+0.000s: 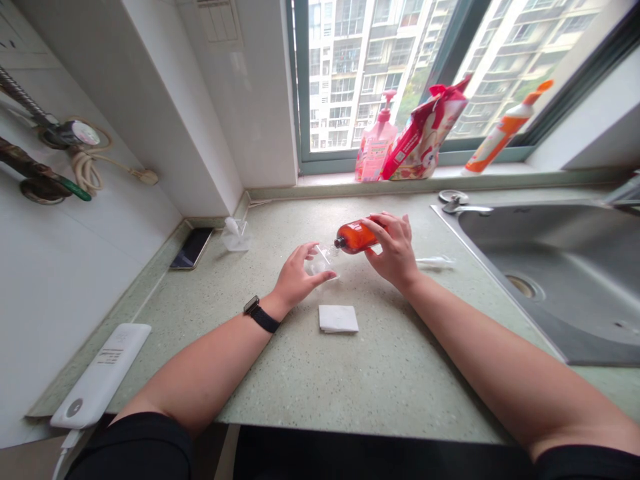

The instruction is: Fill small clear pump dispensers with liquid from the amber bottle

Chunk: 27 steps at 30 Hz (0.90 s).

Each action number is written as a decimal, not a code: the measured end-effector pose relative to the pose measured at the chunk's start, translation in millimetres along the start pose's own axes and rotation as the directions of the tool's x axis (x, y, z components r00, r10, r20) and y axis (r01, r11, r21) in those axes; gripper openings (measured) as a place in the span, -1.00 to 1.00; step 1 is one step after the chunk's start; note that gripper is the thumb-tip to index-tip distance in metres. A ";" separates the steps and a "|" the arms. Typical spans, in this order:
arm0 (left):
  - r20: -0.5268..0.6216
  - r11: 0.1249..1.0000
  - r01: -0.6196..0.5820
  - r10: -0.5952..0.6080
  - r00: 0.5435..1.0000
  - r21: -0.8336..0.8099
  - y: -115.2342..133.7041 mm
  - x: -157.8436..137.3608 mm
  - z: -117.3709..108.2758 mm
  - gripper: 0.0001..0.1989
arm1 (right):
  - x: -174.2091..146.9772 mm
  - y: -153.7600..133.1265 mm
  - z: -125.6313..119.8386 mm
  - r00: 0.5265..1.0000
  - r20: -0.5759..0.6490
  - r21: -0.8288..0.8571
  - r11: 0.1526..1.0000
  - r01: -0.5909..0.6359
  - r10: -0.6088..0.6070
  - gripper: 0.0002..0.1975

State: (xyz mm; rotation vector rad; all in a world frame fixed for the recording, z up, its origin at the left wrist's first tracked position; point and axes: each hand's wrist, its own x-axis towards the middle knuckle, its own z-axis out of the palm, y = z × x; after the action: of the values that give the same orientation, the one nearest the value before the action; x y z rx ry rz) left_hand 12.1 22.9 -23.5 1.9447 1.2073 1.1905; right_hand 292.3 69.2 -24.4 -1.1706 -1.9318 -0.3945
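Note:
My right hand (393, 250) grips an amber bottle (356, 237) that is tipped on its side, its dark open neck pointing left. Just left of that neck, my left hand (299, 273) has thumb and fingers around a small clear plastic container (323, 262). The bottle's mouth is close to the container's rim; whether liquid is flowing I cannot tell. A folded white paper or cloth (339, 319) lies on the counter between my forearms. Behind my right wrist rests a slim clear plastic item (436, 262), its kind unclear.
A clear container with a white nozzle (235, 235) and a phone (192, 248) are back left. A white power bank (101, 375) lies front left. The steel sink (493, 267) is at right. A pump bottle (375, 147), a red bag (425, 137) and an orange-white bottle (500, 137) line the windowsill.

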 end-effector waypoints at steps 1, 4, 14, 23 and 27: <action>-0.001 1.000 -0.001 0.001 1.000 0.000 -0.4 0.1 0.1 -0.14 | 0.0 0.5 0.2 1.000 -0.003 -0.001 1.000 0.004 -0.004 -0.15; -0.005 1.000 -0.006 0.006 1.000 0.000 -1.2 0.2 0.2 -0.14 | 0.1 1.1 0.5 1.000 -0.011 -0.007 1.000 0.016 -0.016 -0.16; 0.004 1.000 0.009 -0.009 1.000 -0.001 1.5 -0.2 -0.2 -0.14 | 0.2 -0.5 0.0 1.000 -0.009 0.004 1.000 0.001 -0.001 -0.17; 0.004 1.000 0.014 -0.014 1.000 -0.010 1.1 -0.4 0.3 -0.14 | 0.5 -1.0 -0.4 0.999 -0.025 -0.003 1.000 0.019 -0.019 -0.19; 0.006 1.000 0.023 -0.023 1.000 -0.009 1.1 -0.4 0.1 -0.14 | 0.0 0.4 0.6 1.000 -0.015 -0.002 1.000 0.014 -0.014 -0.13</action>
State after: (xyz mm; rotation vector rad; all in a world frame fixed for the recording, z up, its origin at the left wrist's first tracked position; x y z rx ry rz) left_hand 12.5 22.0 -22.8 1.9220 1.2158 1.1757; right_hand 292.4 69.8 -24.8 -1.1526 -1.9279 -0.4113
